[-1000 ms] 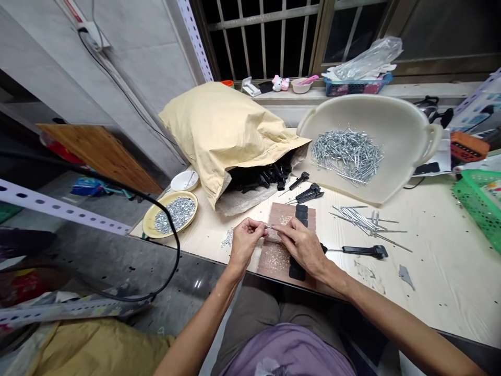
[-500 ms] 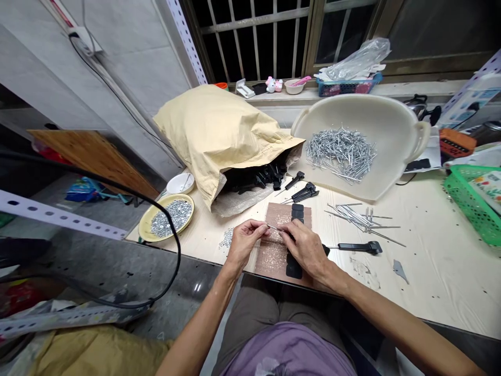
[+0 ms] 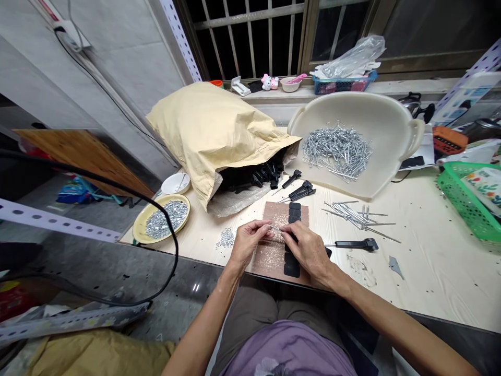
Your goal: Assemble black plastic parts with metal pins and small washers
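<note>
A thin metal rod (image 3: 275,227) spans the short gap between my two hands. My left hand (image 3: 246,244) pinches its left end between thumb and fingers. At the other end, my right hand (image 3: 307,247) is closed on it, its fingertips hiding that end. Both hands are above a speckled brown board (image 3: 269,263) with a column of black pads (image 3: 291,265), partly covered by my right hand. A small heap of tiny metal pieces (image 3: 225,238) lies left of the board. To the right are loose metal rods (image 3: 354,215) and a black-handled piece with a metal shaft (image 3: 355,244).
A paper sack (image 3: 219,130) of black parts lies open behind the board. Behind to the right, a whitish basin (image 3: 387,120) holds many rods. A yellow dish (image 3: 140,230) of small metal pieces stands left, a green basket (image 3: 456,201) far right. A black cable (image 3: 177,256) loops at left.
The camera view has turned slightly, so the table things appear a little further left. Both hands have moved slightly right over the board, still holding the rod.
</note>
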`<state>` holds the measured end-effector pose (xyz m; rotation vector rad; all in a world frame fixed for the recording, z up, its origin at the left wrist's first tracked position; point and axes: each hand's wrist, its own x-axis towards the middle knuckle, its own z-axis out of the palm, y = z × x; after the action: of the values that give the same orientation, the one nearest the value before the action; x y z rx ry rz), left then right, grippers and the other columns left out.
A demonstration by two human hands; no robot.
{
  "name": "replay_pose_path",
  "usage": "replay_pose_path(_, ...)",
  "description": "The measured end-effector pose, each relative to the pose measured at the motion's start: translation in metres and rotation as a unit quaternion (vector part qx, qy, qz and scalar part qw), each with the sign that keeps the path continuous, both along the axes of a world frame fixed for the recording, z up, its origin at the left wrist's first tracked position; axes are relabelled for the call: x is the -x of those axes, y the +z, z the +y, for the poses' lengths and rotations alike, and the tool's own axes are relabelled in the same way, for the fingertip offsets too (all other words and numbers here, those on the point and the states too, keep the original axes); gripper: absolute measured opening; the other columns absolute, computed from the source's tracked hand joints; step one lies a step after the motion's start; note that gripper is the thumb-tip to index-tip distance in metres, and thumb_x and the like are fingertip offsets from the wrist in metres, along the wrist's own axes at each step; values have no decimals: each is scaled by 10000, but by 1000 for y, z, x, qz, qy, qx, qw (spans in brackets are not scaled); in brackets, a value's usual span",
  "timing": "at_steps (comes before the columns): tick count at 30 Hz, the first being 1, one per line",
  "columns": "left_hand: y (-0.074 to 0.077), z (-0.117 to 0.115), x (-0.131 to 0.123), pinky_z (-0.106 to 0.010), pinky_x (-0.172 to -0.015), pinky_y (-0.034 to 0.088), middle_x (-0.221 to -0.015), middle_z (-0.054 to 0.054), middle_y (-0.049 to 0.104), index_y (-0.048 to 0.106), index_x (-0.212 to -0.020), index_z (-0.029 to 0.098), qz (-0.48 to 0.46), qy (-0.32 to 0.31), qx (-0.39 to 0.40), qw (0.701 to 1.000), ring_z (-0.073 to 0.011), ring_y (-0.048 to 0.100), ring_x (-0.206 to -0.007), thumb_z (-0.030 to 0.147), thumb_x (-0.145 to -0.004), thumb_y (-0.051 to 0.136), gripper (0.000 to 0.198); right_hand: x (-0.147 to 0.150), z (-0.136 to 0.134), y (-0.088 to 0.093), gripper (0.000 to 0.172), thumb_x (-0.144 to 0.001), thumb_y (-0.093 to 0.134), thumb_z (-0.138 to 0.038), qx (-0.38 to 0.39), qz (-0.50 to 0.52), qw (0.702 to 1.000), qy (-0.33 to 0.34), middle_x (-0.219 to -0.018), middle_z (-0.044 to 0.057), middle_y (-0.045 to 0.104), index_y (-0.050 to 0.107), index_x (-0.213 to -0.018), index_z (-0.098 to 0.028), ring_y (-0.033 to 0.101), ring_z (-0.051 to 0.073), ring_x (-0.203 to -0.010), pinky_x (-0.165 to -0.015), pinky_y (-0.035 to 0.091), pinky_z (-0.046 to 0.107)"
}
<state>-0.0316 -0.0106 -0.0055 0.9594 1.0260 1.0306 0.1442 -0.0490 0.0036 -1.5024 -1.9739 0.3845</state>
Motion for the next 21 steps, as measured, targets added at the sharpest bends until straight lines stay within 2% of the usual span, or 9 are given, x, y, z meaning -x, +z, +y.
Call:
replay_pose_path(4, -2, -1, -1, -214, -626, 517, -699, -22, 689, 707, -933, 145, 34, -8, -6, 999, -118, 649, -625, 337, -709, 723, 296, -1, -2, 3, 187, -941, 433, -296, -6, -26, 1000, -16, -917, 33, 631, 597, -980, -215, 610, 143, -809, -670, 451, 240)
replay_pose_path(9, -4, -1, -4, -218, -589, 514, -659, -15, 674, 703, -922, 135, 34, 9, -5, 999, -119, 637, -589, 352, -696, 731, 315, 1, -3, 9, 244, -965, 388, -289, -31, -102, 994, -29, -864, 39, 625, 612, -947, -195, 603, 129, -791, -621, 407, 217)
replay_pose_path(16, -3, -3, -7, -196, -581, 512, -622, 4, 653, 703, -901, 129, 29, 17, -10, 999, -102, 626, -577, 338, -709, 723, 285, 1, 1, 8, 259, -960, 417, -286, -109, -175, 978, -40, -800, 32, 620, 639, -859, -200, 569, 125, -725, -624, 357, 242)
replay_pose_path(21, -1, -4, -8, -201, -561, 516, -587, 15, 633, 703, -885, 124, 40, 24, -11, 999, -102, 618, -545, 353, -705, 721, 291, -1, 2, 7, 270, -967, 396, -312, -68, -148, 986, -27, -830, 32, 625, 632, -907, -197, 583, 124, -758, -636, 357, 238)
